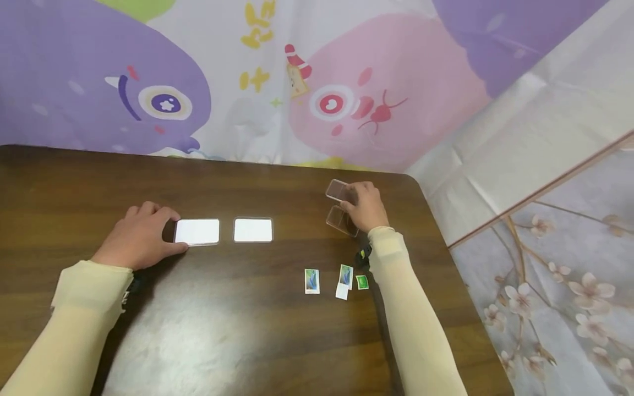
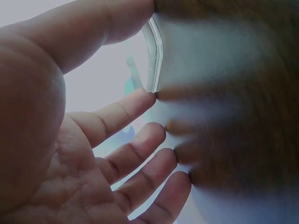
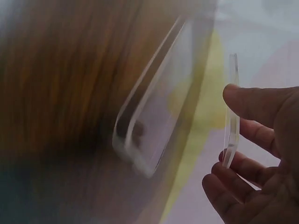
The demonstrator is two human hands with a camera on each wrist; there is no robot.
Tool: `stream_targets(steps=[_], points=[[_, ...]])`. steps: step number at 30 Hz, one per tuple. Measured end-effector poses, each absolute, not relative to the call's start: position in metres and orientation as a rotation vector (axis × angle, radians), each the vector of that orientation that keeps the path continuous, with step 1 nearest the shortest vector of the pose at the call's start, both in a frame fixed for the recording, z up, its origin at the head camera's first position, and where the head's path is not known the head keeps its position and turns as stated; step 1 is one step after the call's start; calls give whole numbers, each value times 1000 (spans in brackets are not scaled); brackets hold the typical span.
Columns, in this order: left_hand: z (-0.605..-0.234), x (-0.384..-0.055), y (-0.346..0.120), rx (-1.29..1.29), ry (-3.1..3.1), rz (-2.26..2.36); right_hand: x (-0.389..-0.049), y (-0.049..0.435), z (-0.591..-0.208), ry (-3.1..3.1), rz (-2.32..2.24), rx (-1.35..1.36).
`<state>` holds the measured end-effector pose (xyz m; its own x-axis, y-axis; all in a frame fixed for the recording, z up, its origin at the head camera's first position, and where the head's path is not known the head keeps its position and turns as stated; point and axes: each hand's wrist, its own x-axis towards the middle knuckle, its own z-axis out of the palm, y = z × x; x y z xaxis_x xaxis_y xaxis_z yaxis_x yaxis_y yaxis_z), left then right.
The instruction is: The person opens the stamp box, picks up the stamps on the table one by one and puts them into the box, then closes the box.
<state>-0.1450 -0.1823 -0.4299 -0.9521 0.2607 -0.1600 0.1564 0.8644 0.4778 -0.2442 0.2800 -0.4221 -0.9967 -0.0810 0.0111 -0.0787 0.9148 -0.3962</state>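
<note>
Toward the left of the table, my left hand [image 1: 140, 234] pinches the left end of a clear case with a white insert [image 1: 197, 231] between thumb and index finger. The left wrist view shows the clear edge [image 2: 156, 56] between those two fingertips, the other fingers spread. On the right, my right hand [image 1: 368, 205] holds a clear plastic case piece [image 1: 337, 190] by its edges, raised off the table in the right wrist view, thumb [image 3: 252, 103] on one face and fingers on the other. A second clear piece [image 1: 339, 220] lies below that hand.
Another clear case with a white insert [image 1: 253, 230] lies right of the pinched one. Nearer me are a blue-green picture stamp [image 1: 312, 281], a second picture stamp [image 1: 346, 275] overlapped by a white slip [image 1: 342, 291], and a small green piece [image 1: 362, 282]. A cartoon-printed cloth [image 1: 247, 121] hangs behind the table.
</note>
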Motion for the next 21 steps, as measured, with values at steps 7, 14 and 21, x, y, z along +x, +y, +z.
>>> stream_targets(steps=[7,14,21], points=[[-434,-140,-185,315,2806,685,-260,300,-431,2998,-504,-64],[-433,-142,-184,315,2805,695,-259,308,-437,2937,-533,-16],[-431,-146,-182,317,2809,700,-260,311,-432,2883,-535,-36]])
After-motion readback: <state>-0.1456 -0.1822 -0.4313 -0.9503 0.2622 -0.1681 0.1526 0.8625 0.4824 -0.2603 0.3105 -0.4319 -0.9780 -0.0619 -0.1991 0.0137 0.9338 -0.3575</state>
